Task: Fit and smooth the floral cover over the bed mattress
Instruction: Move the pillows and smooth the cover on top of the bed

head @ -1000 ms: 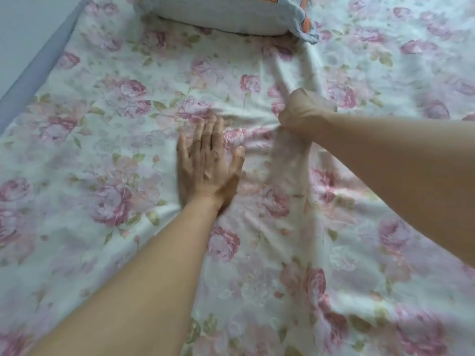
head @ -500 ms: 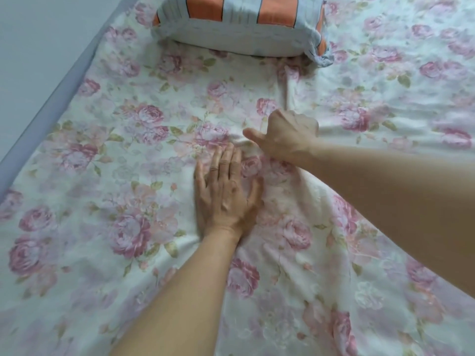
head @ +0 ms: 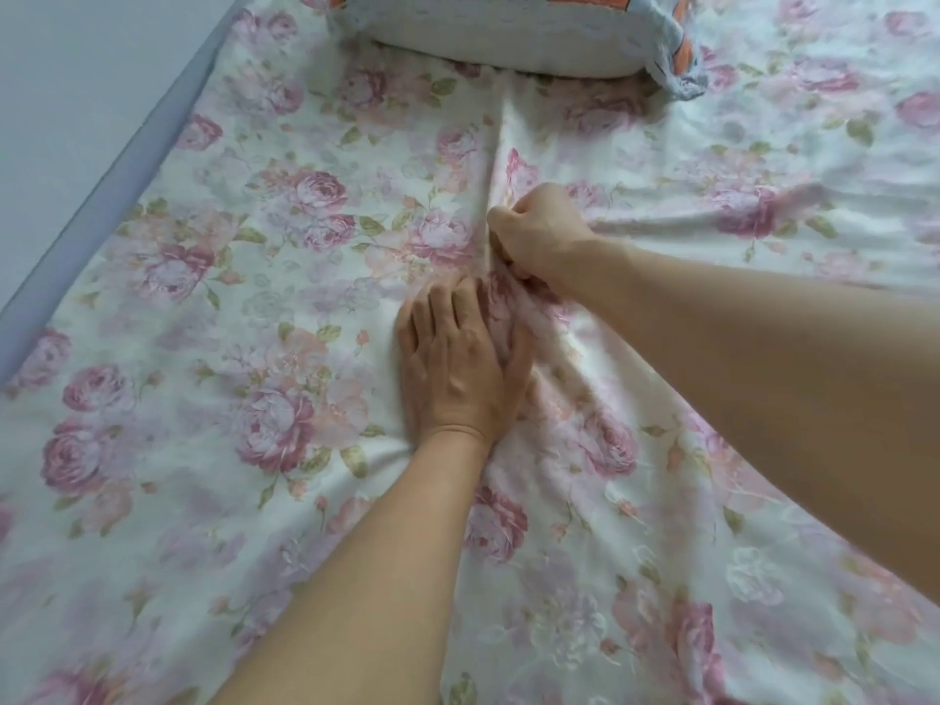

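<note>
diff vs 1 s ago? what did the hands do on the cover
The right hand gripped the floral cover a second ago, loosened with its thumb out half a second ago, and now pinches the fold again. The gap between the hands closed: the left hand now lies with its fingertips just below the right. Unchanged: left hand flat on the cover, pillow at the far end.

I get one view only, a wide-angle camera worn on the person's head, facing forward and steeply down from close above the floral cover [head: 254, 348], which fills most of the frame out to a pillow [head: 508, 48] at the top edge.
</note>
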### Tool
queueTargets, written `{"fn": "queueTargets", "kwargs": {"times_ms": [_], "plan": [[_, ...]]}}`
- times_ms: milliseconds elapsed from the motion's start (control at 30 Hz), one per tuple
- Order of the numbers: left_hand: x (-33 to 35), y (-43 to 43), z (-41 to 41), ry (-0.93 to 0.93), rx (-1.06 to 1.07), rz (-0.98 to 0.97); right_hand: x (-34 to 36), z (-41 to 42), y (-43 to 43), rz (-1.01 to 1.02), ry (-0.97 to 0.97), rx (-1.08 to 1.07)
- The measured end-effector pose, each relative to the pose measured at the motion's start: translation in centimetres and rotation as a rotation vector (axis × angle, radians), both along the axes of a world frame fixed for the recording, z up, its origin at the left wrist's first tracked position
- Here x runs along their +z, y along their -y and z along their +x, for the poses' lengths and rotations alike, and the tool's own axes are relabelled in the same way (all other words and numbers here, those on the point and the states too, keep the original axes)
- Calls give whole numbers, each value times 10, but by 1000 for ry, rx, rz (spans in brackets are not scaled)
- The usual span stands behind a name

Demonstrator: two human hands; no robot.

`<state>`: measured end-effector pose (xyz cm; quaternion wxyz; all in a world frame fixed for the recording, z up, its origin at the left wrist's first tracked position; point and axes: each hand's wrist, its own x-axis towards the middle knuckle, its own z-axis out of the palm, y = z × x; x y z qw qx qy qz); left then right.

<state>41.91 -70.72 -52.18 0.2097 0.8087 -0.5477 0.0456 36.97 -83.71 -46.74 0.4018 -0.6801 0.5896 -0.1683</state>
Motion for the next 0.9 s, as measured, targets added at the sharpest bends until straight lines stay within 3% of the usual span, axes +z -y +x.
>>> {"fn": "queueTargets", "kwargs": {"times_ms": [100,300,600,767,900], "plan": [[-2,0,1,42,40,-9,5,-4,-6,-27,-46,109],[-2,-2,1,54,69,-61,12,-37,-60,-138,-325,351],[1,0,1,6,1,-47,-11,-44,-85,20,-69,335],[3,-1,6,-134,-21,-113,-7,-43,-95,-24,-96,295],[12,-4,15,-266,-74,-29,-2,-47,-104,-50,-159,276]]}}
